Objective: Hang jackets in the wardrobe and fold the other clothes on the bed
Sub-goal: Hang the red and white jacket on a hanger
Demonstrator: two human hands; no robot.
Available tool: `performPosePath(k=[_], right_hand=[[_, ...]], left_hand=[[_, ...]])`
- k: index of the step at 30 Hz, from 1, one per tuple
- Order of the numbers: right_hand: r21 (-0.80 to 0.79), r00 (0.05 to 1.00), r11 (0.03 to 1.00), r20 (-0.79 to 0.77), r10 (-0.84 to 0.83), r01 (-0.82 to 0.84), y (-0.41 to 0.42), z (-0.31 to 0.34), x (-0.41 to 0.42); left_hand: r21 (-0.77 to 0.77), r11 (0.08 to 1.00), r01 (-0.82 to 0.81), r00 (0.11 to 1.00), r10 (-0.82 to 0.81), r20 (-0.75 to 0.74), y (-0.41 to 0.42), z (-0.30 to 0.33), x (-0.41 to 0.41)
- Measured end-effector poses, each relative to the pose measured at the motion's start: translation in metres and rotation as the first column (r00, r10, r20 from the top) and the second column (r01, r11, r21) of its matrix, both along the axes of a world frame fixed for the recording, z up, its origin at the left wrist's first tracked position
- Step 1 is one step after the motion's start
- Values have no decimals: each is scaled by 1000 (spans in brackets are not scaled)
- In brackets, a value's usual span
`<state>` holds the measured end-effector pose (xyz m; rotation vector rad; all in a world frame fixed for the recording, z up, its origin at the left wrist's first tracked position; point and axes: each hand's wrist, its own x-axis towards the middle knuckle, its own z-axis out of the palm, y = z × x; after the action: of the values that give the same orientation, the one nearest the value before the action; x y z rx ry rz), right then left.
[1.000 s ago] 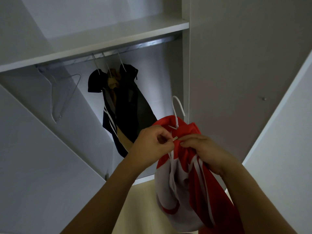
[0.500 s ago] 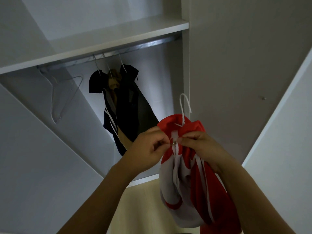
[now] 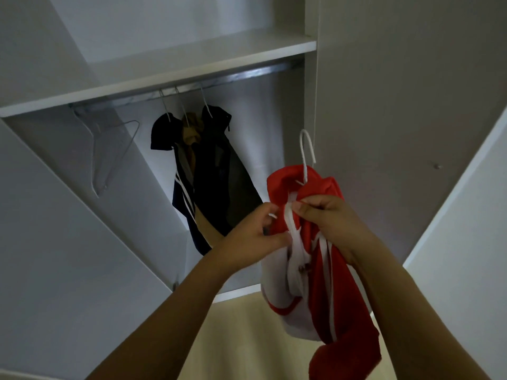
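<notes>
Jacket [image 3: 318, 275] higher, hook [image 3: 306, 154] upward

Left hand [image 3: 248, 237] slid lower on red jacket [image 3: 323, 270] front vs. before; hanger hook [image 3: 306, 152] now further right.

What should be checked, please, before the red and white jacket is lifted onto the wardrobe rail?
1. Jacket on its hanger: the red and white jacket hangs from the white hanger, hook free above the collar: ok.
2. Grip: left hand and right hand both pinch the jacket's front near the collar: ok.
3. Zip closed: the front is bunched: cannot tell.
4. Rail space: the rail is bare to the right of the dark jackets: ok.
5. Hook facing the rail: cannot tell.
6. Spare empty hanger hangs well to the left, out of the way: ok.
</notes>
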<state>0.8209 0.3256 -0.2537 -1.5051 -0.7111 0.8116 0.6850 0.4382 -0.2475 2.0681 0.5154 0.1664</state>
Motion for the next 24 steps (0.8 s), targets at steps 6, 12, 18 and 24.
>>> performPosePath(k=[6, 12, 18, 24], right_hand=[[65, 993, 990, -4, -122, 122, -6, -8, 5], [-16, 985, 998, 162, -61, 65, -17, -43, -1], [-80, 959, 996, 280, 50, -29, -6, -59, -11], [-125, 904, 987, 401, 147, -105, -5, -59, -5]], left_hand=[[-114, 967, -226, 974, 225, -18, -4, 0, 7], [-178, 852, -492, 846, 516, 131, 1, 9, 8], [-220, 839, -497, 828, 535, 170, -6, 12, 11], [-228, 847, -480, 839, 519, 165, -4, 9, 5]])
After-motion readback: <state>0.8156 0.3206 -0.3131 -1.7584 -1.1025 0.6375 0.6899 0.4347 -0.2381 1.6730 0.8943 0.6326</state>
